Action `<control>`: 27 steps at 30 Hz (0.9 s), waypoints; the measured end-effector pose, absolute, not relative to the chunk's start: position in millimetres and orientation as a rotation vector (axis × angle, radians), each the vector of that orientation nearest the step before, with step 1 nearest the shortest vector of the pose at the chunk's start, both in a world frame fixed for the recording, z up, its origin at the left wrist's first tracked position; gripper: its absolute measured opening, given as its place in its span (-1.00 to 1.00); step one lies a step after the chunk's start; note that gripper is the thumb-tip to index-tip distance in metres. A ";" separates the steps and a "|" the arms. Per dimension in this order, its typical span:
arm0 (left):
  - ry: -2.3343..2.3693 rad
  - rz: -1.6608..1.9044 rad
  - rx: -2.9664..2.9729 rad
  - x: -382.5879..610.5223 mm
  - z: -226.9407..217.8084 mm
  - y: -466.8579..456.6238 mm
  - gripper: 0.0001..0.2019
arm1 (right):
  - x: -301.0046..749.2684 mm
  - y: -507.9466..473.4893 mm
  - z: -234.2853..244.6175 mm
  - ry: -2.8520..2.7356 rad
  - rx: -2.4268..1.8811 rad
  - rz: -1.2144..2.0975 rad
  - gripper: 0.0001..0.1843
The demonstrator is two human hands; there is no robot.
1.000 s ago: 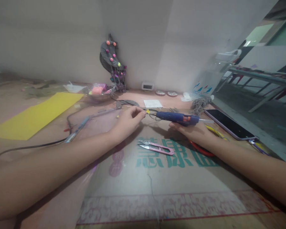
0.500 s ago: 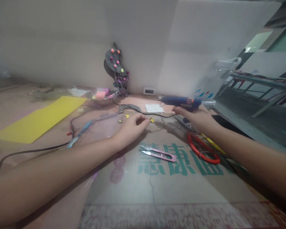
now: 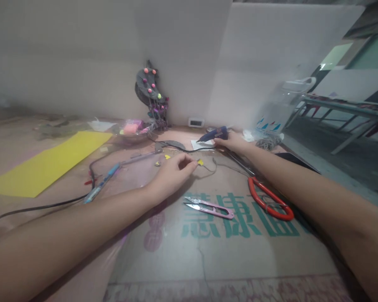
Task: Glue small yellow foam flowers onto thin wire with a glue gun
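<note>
Between thumb and forefinger, my left hand [image 3: 175, 171] pinches a small yellow piece [image 3: 200, 162], from which a thin grey string [image 3: 212, 170] trails to the right. My right hand [image 3: 234, 142] is wrapped round a dark blue glue gun [image 3: 219, 133], its nozzle pointing left and down over a white paper [image 3: 203, 144]. Two small yellow bits, among them a yellow scrap [image 3: 167, 157], lie just beyond my left hand. Nearer to me, pink thread snips [image 3: 209, 207] rest on the printed cardboard. Red-handled scissors [image 3: 271, 201] lie beside my right forearm.
A grey moon decoration with coloured pompoms [image 3: 149, 88] leans against the wall. At left are a yellow sheet [image 3: 50, 163], a blue pen [image 3: 102, 183] and a black cord [image 3: 40, 206]. A small digital clock [image 3: 196, 122] and a clear jug [image 3: 274, 109] stand behind.
My right hand has moved left and away from me with the glue gun, turning its nozzle downward. Grey yarn behind it has come into view. My left hand stays nearly in place.
</note>
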State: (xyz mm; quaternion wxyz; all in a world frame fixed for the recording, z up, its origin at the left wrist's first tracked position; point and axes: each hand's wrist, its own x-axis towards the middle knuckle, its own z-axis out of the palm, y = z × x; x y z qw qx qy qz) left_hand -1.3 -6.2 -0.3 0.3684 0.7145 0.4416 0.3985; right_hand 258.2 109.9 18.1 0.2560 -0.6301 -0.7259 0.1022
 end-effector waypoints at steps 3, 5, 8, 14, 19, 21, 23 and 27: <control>1.138 1.025 1.832 -1.3 -0.2 -6.4 -0.79 | 262.3 107.5 20.0 -1.994 -1.754 0.303 -0.54; 1.140 1.034 1.833 -1.3 -0.1 -6.7 -0.79 | 268.0 102.7 25.2 -2.085 -1.838 0.172 -0.46; 1.138 1.042 1.835 -1.1 0.1 -7.0 -0.80 | 274.1 84.4 36.4 -2.168 -1.914 -0.256 -0.43; 1.112 1.080 1.824 -0.6 0.9 -6.6 -0.82 | 247.1 12.6 48.0 -2.114 -1.565 0.034 -0.58; 1.110 1.092 1.861 -0.2 1.8 -7.5 -0.82 | 216.1 -22.9 25.3 -2.078 -1.273 0.523 -0.75; 1.109 1.090 1.863 0.2 2.3 -8.2 -0.83 | 210.7 -23.7 15.0 -2.006 -1.215 0.792 -0.62; 1.104 1.086 1.866 0.4 2.8 -8.6 -0.83 | 209.2 -21.2 8.7 -1.974 -1.178 0.912 -0.50; 1.123 1.072 1.887 0.3 2.8 -9.0 -0.83 | 212.2 -18.5 8.3 -2.097 -1.252 0.580 -0.69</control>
